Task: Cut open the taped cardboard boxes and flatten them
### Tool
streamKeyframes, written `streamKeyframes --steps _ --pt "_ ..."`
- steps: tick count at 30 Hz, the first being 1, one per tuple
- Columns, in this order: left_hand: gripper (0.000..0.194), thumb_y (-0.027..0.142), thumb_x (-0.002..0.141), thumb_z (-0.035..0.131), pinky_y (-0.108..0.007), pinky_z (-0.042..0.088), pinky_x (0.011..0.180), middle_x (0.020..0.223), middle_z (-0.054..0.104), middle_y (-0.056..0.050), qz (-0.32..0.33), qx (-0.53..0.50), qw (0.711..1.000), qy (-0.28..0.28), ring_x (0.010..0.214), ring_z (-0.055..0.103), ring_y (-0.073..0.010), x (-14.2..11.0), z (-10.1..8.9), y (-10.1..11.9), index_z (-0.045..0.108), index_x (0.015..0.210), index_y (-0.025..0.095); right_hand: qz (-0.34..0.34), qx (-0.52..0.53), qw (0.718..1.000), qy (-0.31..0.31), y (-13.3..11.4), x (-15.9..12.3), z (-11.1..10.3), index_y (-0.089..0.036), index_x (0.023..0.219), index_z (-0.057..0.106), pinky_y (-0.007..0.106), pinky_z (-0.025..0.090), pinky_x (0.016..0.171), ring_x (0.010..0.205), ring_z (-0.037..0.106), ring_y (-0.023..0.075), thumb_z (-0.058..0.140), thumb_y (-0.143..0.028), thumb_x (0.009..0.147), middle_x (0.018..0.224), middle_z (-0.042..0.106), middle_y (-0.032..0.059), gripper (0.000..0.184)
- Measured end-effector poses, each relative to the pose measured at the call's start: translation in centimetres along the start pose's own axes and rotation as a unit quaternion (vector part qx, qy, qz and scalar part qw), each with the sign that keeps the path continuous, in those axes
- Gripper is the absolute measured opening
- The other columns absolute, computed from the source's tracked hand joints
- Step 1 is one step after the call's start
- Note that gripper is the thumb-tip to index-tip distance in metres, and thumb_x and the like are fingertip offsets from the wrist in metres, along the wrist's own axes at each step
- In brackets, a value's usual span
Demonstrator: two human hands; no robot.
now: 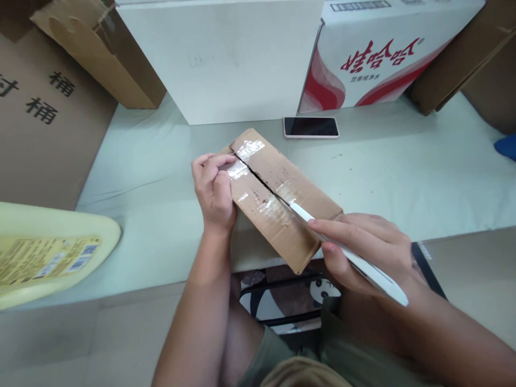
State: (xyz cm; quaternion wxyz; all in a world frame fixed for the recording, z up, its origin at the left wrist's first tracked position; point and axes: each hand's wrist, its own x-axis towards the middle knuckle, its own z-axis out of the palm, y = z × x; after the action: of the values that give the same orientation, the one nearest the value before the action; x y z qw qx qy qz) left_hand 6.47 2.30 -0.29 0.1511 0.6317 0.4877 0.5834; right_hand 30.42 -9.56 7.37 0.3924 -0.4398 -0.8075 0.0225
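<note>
A small brown cardboard box [282, 177] is tilted over the front edge of the table, with strips of clear tape across its top seam. My left hand [215, 188] grips the box's far left corner, fingers over the top and thumb at the side. In my right hand [366, 247] is a white utility knife [374, 277], closed between thumb and fingers. The knife's front end lies at the seam, near the middle of the box. A dark gap runs along the seam from there to the far end. I cannot make out the blade.
A phone [311, 127] lies on the pale-green covered table [403, 177]. Behind it stand a white box [226, 59] and a red-and-white carton [374, 70]. Large cardboard boxes [44, 107] and a yellow bottle [52, 247] are on the left. A panda-printed item [290, 301] is below.
</note>
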Motion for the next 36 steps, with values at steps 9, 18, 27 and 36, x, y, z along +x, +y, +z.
streamKeyframes --steps 9,18,27,36 --pt "0.031 0.032 0.100 0.048 -0.045 0.053 0.113 0.110 0.067 -0.012 -0.012 -0.007 1.000 0.013 0.122 0.062 -0.0286 0.0 0.1 0.4 0.078 0.100 0.025 0.028 0.069 0.997 -0.003 -0.2 0.9 0.3 -0.022 0.107 0.073 0.021 0.059 0.053 0.057 0.073 0.0121 0.059 -0.012 0.099 0.078 0.081 -0.0002 0.019" --pt "0.032 0.028 0.097 0.046 -0.047 0.051 0.117 0.111 0.069 -0.012 -0.018 0.006 1.000 0.011 0.123 0.062 -0.0290 0.1 0.1 0.3 0.078 0.099 0.025 0.037 0.073 0.997 0.010 0.5 0.6 0.1 -0.022 0.103 0.076 0.020 0.059 0.052 0.055 0.074 0.0125 0.059 -0.016 0.101 0.081 0.084 0.0005 0.018" --pt "0.033 0.033 0.099 0.046 -0.049 0.046 0.123 0.112 0.068 -0.010 -0.019 0.008 1.000 0.015 0.124 0.061 -0.0290 0.0 0.2 0.1 0.077 0.103 0.024 0.122 0.087 0.988 0.036 0.4 0.3 0.2 -0.021 0.095 0.081 0.021 0.053 0.042 0.044 0.067 0.0126 0.056 -0.029 0.106 0.060 0.074 -0.0008 0.028" --pt "0.032 0.033 0.101 0.047 -0.049 0.048 0.121 0.111 0.067 -0.011 -0.015 -0.008 1.000 0.006 0.123 0.062 -0.0295 0.0 0.0 0.2 0.078 0.102 0.025 0.095 0.084 0.990 0.054 0.2 0.2 0.0 -0.021 0.093 0.081 0.022 0.056 0.045 0.043 0.068 0.0135 0.059 -0.023 0.102 0.066 0.078 0.0001 0.024"
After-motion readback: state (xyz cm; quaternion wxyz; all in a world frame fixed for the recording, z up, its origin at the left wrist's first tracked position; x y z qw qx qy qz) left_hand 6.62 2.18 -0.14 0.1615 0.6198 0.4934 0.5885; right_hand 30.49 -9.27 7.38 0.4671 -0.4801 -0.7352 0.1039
